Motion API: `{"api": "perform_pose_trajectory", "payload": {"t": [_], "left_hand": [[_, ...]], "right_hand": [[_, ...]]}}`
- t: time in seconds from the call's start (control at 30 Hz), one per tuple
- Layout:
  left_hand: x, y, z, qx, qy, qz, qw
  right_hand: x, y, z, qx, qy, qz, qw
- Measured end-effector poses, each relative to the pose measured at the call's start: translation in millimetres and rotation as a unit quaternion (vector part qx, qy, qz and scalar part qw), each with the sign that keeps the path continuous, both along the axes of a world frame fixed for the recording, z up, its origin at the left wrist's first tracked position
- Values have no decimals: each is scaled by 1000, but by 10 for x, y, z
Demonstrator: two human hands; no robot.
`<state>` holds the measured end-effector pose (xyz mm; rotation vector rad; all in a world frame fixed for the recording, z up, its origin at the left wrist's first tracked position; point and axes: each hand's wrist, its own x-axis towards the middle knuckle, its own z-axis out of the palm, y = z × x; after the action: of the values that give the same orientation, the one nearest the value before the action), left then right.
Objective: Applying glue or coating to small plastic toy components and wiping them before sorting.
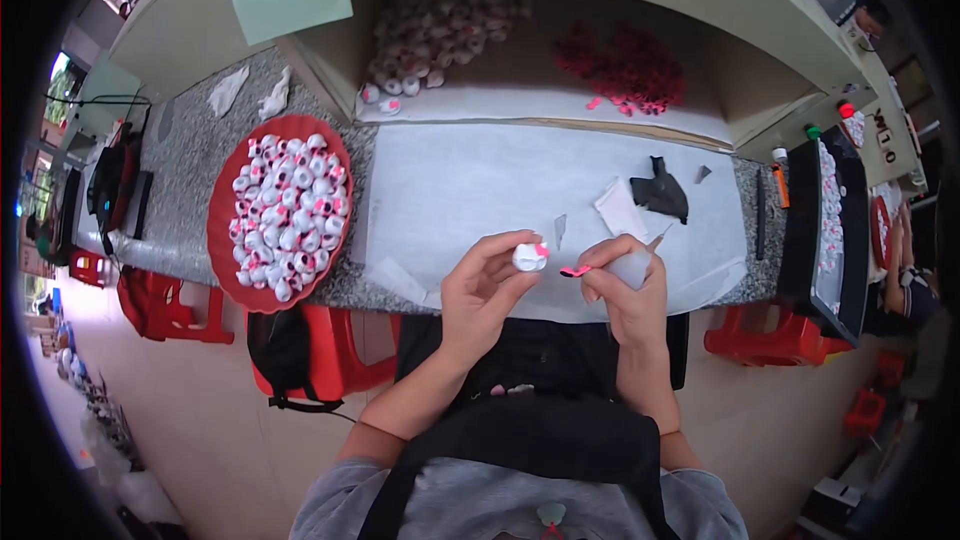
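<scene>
White ball (pixel 529 257), pinched in the left hand (pixel 487 290) over the near worktop (pixel 470 180) edge, faces a small pink piece (pixel 575 271) nipped by the right hand (pixel 625 285). Either could likely slip and drop to the floor; the full red tray (pixel 225 240) overhangs left.
</scene>
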<state>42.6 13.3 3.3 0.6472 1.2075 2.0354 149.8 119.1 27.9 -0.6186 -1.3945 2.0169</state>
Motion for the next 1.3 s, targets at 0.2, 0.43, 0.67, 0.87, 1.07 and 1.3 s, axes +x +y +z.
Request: {"api": "perform_pose_trajectory", "payload": {"t": [0.2,0.43,0.67,0.87,1.07,1.3], "left_hand": [[-42,2,-61,2,148,8,989],[-38,-23,-83,-16,233,19,972],[-24,-43,-88,-4,219,13,976],[-30,-38,-67,45,157,-22,986],[-50,-84,-15,83,35,-88,992],[-77,-143,-74,66,41,-122,989]], "right_hand": [[-101,-96,-67,-38,32,56,997],[-129,-146,-138,-87,35,47,994],[-124,-189,-120,-73,39,24,996],[-102,-190,-146,-34,1,27,999],[-74,-172,-53,72,66,63,993],[-34,-104,-112,92,21,133,987]]}}
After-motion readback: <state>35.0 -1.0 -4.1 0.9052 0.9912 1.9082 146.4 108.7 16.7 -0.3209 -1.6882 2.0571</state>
